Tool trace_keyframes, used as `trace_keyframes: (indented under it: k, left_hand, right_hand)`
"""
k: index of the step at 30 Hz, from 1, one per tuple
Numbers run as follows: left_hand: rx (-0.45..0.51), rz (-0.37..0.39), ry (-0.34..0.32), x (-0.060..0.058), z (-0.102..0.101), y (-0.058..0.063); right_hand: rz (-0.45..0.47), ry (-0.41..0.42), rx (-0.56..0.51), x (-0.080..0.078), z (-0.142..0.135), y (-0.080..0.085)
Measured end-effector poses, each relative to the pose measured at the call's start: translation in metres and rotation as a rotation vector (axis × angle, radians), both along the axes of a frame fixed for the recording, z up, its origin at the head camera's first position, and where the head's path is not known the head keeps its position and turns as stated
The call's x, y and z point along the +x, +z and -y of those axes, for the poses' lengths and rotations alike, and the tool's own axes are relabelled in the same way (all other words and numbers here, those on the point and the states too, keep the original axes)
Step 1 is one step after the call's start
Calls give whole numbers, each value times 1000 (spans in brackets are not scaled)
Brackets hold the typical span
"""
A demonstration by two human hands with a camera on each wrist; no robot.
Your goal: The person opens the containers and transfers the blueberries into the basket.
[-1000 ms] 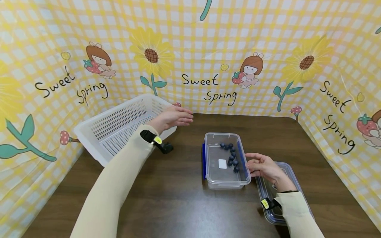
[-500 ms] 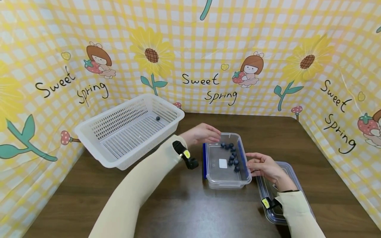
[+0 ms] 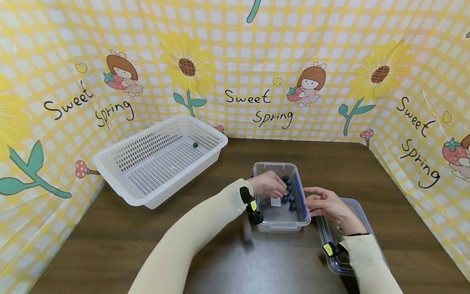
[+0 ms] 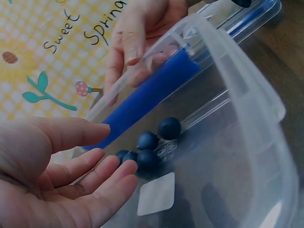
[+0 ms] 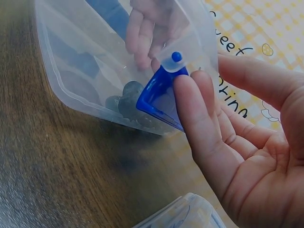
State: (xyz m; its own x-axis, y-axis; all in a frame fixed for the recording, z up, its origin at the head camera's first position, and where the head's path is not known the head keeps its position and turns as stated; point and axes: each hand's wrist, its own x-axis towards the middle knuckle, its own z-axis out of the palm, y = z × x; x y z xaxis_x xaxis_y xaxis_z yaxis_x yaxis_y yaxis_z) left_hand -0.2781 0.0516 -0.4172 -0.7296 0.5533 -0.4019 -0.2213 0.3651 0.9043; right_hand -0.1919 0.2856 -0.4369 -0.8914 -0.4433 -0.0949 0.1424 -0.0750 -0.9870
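A clear plastic food container [image 3: 282,224] with blue side latches stands on the table, several blueberries [image 3: 291,200] inside along its right side. My left hand [image 3: 269,183] reaches down into it over the berries. In the left wrist view its fingers are loosely bent and apart, fingertips right by the blueberries [image 4: 148,141], nothing held between them. At the container's right wall, my right hand [image 3: 324,206] holds the side by the blue latch [image 5: 161,95], thumb and fingertips around the flap. One blueberry [image 3: 195,145] lies in the white slotted basket [image 3: 158,200] at the left.
A clear lid-like plastic piece [image 3: 358,208] lies under my right forearm, right of the container. The brown wooden table [image 3: 235,253] ends at a yellow checked cloth [image 3: 205,24] that rises at the back and sides.
My left hand has moved right from over the basket and down into the container. A blueberry now shows in the basket where the arm covered it. The right hand has stayed at the container.
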Motion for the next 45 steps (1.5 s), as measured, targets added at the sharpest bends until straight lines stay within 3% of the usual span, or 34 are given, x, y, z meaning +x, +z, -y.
trace_keyframes:
  k: [5,6,8,10,12,13,16,19,21,26,28,31,33,35,37,38,39,41,44,45]
  left_hand:
    - [-35,-17,32,6,-9,-7]
    - [-81,-41,59,14,-10,0]
    - [-90,-30,74,2,-16,-21]
    - [-102,-35,80,-18,-23,-52]
    - [-89,-15,75,-32,-28,-73]
    - [-78,-2,68,-35,-29,-77]
    - [-119,-19,77,-12,-27,-51]
    - [-161,-59,78,6,-28,-33]
    - [-146,-59,71,-4,-33,-52]
    - [-104,-40,66,-42,-46,-114]
    - [-124,-45,77,-48,-50,-125]
    - [-141,-26,87,-66,-58,-152]
    - [-64,-7,53,-88,-62,-185]
    - [-21,25,36,-101,-65,-204]
    - [-1,47,25,-99,-63,-200]
    - [-27,22,37,-82,-58,-175]
    - [-25,17,30,-72,-54,-158]
    - [-64,0,41,-42,-44,-104]
    - [-50,-27,21,-2,-26,-30]
    - [-14,-10,4,-3,-22,-23]
  right_hand:
    - [8,2,3,0,0,0]
    - [7,4,2,0,0,0]
    - [8,5,1,-1,0,0]
    - [7,6,-4,-1,0,-1]
    - [7,8,-11,-1,-1,-1]
    - [6,9,-14,-1,-1,-2]
    - [2,16,-24,-1,-2,-3]
    - [6,20,-29,-1,-2,-3]
    - [11,19,-28,-1,-2,-4]
    - [6,14,-31,0,-2,-4]
    - [2,15,-37,-1,-1,-3]
    - [2,14,-38,-1,-1,-3]
    - [6,12,-33,-1,0,-3]
    - [11,8,-26,0,0,-2]
    - [13,6,-21,0,-1,-3]
    - [14,5,-18,0,-1,-3]
    - [14,5,-17,0,-1,-3]
    - [13,4,-15,0,-1,-3]
    - [8,3,-13,0,0,-3]
    - [8,3,-13,-1,0,-3]
